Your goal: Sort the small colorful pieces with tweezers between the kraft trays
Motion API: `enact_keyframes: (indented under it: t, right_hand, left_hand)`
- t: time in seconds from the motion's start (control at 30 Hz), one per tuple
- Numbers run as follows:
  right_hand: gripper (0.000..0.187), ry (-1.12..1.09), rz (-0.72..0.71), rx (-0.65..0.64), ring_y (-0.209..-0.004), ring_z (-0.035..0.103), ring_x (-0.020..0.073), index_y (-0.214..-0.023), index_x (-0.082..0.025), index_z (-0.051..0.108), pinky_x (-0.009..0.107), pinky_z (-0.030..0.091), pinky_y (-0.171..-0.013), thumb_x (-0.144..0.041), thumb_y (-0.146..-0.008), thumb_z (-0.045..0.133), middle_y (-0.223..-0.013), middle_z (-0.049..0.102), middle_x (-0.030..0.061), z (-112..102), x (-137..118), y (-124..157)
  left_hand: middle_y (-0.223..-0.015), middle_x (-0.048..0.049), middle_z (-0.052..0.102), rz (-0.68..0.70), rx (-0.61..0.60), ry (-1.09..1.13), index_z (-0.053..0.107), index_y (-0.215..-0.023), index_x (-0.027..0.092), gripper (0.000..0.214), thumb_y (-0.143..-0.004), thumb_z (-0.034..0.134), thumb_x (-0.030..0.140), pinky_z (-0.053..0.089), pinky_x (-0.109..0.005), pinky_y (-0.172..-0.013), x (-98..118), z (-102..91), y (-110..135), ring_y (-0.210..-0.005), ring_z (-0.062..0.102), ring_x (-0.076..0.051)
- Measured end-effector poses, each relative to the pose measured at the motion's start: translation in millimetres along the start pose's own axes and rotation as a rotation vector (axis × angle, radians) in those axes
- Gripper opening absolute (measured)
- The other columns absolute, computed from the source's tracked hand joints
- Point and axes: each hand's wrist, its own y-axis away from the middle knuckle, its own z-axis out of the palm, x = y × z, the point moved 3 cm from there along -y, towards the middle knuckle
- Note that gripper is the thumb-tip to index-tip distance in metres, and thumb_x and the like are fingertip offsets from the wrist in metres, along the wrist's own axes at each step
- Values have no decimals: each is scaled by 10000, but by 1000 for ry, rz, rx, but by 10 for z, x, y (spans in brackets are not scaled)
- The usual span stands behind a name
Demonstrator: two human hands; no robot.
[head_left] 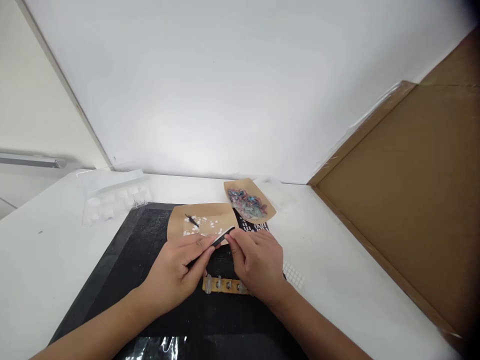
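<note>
Head view: a slim strip [222, 237] slants between the left fingers [201, 265] and the right fingers [243, 238], over a black mat [112, 295] on a white bench [337, 260].
Strip finish: pale upper face, black edge, straight and narrow.
Left grip: thumb and forefinger pinched closed on its lower end.
Right grip: thumb and forefinger nearly together, apparently nipping the upper tip.
Good handling: keep both pinches light and in line, so the strip does not bow (it looks bendable, though that is a guess).
Just beyond the fingers: matte brown paper [176, 220] with white flakes [203, 220] and a black tuft [192, 220].
Farther beyond: a brown packet [253, 186] of glossy, mixed-colour pieces [247, 202].
Below the fingers: a yellowish bar [224, 286] carrying clear, rounded tips [208, 284].
</note>
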Motion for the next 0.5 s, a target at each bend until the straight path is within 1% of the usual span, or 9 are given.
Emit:
enact_keyframes:
  t: [0.1,0.13,0.27,0.4,0.5]
  right_hand:
    - [331,19,37,3,-560,525,132,-740,-208,540,320,266,-639,-283,-1061,514,-577,577,-26,-1,35,-26]
    - [332,17,31,-5,-567,528,134,-741,-208,542,319,268,-641,-283,-1063,509,-585,584,-24,4,42,-31]
    - [342,-9,-63,-58,-563,513,134,-724,-210,535,317,274,-643,-275,-1058,500,-593,592,-24,31,23,-23]
    - [320,24,22,-11,-571,519,135,-751,-212,564,311,284,-643,-304,-1055,529,-605,612,-23,8,35,-23]
    - [338,-13,-1,-53,-564,515,133,-736,-212,557,308,288,-644,-296,-1060,514,-599,613,-25,10,23,-27]
  left_hand:
    - [-680,13,641,-10,5,-21,731,-1229,176,270,-1016,572,128,524,-241,-689,-12,-4,5,-626,628,-121]
    - [-680,11,643,-12,-1,-28,734,-1220,169,263,-1014,576,128,525,-242,-691,-15,-2,7,-630,630,-122]
    - [-710,-2,655,5,6,-42,738,-1192,153,247,-1011,572,119,521,-237,-676,-18,-3,9,-632,626,-120]
    - [-734,-3,656,14,21,-46,735,-1205,166,262,-1004,577,109,518,-230,-669,-4,-15,-5,-630,626,-114]
    - [-762,-6,676,8,9,-40,728,-1246,185,296,-1003,577,107,525,-231,-680,3,-17,-10,-635,638,-114]
